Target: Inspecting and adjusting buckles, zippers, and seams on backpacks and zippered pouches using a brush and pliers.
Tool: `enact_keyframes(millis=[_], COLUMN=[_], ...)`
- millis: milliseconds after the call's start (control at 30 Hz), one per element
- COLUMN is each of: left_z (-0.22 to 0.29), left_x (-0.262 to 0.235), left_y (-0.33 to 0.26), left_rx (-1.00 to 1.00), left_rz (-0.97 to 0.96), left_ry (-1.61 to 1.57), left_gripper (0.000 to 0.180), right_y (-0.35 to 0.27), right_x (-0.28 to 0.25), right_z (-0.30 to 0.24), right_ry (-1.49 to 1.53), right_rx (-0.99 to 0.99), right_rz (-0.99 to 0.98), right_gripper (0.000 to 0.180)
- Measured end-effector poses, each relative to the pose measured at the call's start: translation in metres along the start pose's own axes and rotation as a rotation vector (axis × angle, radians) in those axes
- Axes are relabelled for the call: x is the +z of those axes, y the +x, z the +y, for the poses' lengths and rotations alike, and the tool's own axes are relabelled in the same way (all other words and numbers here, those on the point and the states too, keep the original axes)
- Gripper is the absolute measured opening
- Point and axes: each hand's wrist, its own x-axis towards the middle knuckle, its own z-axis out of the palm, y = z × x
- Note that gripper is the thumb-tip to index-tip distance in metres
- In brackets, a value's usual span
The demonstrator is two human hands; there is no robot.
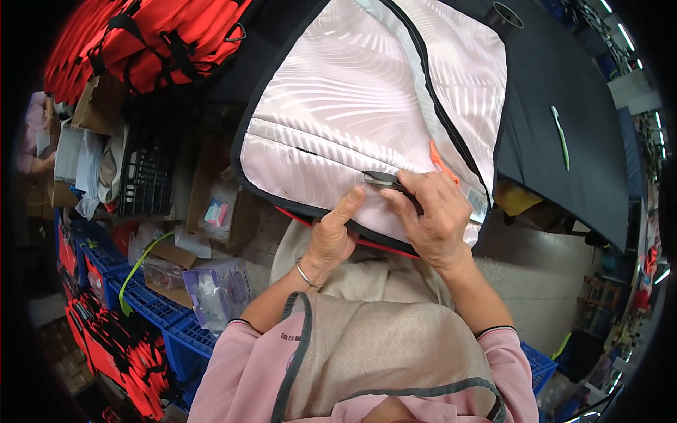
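A pale pink fabric bag panel (338,106) with a white leaf-like pattern and black edging lies before me. My right hand (437,211) grips a small pair of dark thread snips (384,179), its blades resting at the seam near the panel's lower edge. My left hand (333,236) pinches that edge, thumb on top near the snips' tips and fingers hidden beneath. A black zipper (430,77) curves down the panel's right side. Beside my right hand an orange tab (443,161) sticks out. Some red material shows below the panel's lower border.
Red bags with black straps (169,42) are piled at the upper left. Below them stand a black crate (144,169), open cartons and blue plastic crates (151,299). A toothbrush (560,137) and a dark cup (506,17) rest on the black table (543,77) at the right.
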Motion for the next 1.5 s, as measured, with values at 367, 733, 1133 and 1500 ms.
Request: enact_keyframes(millis=[367,733,1133,1500], left_z=[0.001,0.002,-0.005,0.001], left_x=[0.004,0.008,-0.007,-0.002], left_y=[-0.001,-0.002,-0.001,-0.001], left_rx=[0.005,0.001,-0.028,-0.043], left_rz=[-0.011,0.032,0.041,0.05], left_ry=[0.011,-0.042,-0.135,-0.144], left_gripper=[0.046,0.045,0.045,0.044], right_y=[0.002,0.003,0.025,0.026], right_x=[0.013,0.016,0.016,0.004], right_z=[0.006,0.004,-0.002,0.006], right_ry=[-0.099,-0.192,0.4,0.301], right_rx=[-0.116,-0.158,0.384,0.398], right_rz=[0.096,0.102,-0.036,-0.113], right_gripper=[0.025,0.025,0.027,0.024])
